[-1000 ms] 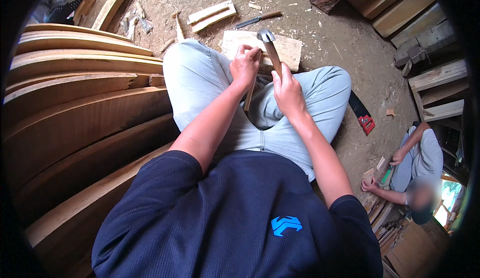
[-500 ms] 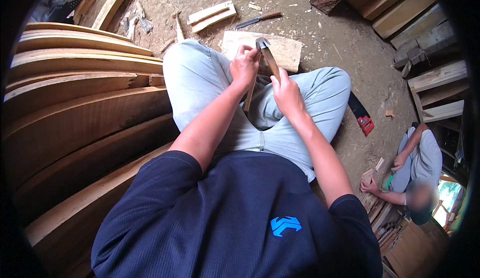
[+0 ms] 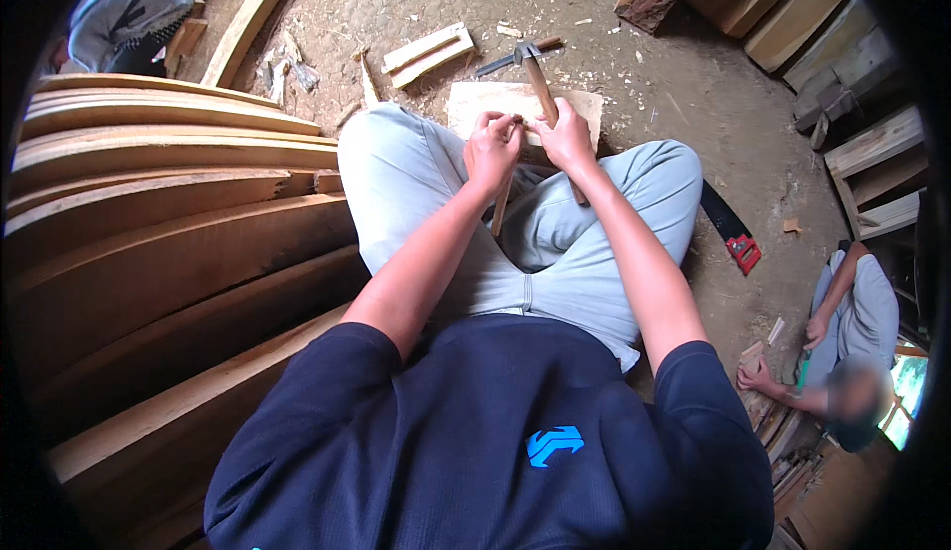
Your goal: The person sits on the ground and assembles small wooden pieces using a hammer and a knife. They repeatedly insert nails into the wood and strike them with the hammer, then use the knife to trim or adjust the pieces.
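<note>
Your right hand point(image 3: 568, 138) is closed around the wooden handle of the hammer point(image 3: 542, 92), whose head is raised past the far edge of the flat board point(image 3: 474, 100) on the ground in front of your lap. Your left hand point(image 3: 490, 152), above the left part of the board, has its fingertips pinched on a small dark piece point(image 3: 517, 119), too small to identify. A narrow stick point(image 3: 501, 203) projects from below the left hand toward your lap; whether the hand grips it, you cannot tell from this view. Both hands hide much of the board's near edge. Just beyond its far edge lies a long-bladed tool point(image 3: 492, 66), partly covered by the hammer head; to the left of that tool is a slotted block point(image 3: 429, 55). Wood chips lie scattered about the ground point(image 3: 693, 64). The plank stack point(image 3: 178, 203) bounds your left side, its ends close to your left knee. Beside your right knee rests a saw point(image 3: 730, 225), red handle toward you; a small offcut point(image 3: 791, 225) lies to its right. Heavy timbers point(image 3: 783, 30) line the far right. At lower right, a co-worker point(image 3: 867, 302) has one hand on a wood piece point(image 3: 752, 357); another person point(image 3: 129, 20) is at far left, beyond the stack.
</note>
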`<state>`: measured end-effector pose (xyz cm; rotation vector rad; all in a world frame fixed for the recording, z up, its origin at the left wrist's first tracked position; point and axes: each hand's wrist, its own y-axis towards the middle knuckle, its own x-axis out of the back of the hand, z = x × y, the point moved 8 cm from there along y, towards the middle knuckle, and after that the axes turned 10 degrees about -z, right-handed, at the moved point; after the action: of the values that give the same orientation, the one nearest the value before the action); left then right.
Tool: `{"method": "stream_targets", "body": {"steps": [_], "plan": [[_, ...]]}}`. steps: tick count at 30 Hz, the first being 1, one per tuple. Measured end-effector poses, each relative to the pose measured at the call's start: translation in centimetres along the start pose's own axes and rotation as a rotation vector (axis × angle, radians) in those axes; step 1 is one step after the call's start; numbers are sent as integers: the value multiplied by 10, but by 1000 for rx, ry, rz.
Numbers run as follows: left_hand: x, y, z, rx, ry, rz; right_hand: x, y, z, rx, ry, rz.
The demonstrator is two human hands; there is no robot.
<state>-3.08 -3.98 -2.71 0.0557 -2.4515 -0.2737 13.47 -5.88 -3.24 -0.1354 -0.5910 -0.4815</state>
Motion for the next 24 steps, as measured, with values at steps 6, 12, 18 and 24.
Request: {"method": "stream_targets", "body": {"steps": [6,12,18,24], "plan": [[1,-4,-3,-40,-128,25,-21,5,-21,-68,-46,-10],[-19,-50,36,123,93,169,-22,4,-29,-119,-10,0],[-49,-84,52,707,-409,515,-21,9,-30,-131,15,-2],[-60,-45,33,900,-633,631,-14,21,-24,-131,-12,6]]}}
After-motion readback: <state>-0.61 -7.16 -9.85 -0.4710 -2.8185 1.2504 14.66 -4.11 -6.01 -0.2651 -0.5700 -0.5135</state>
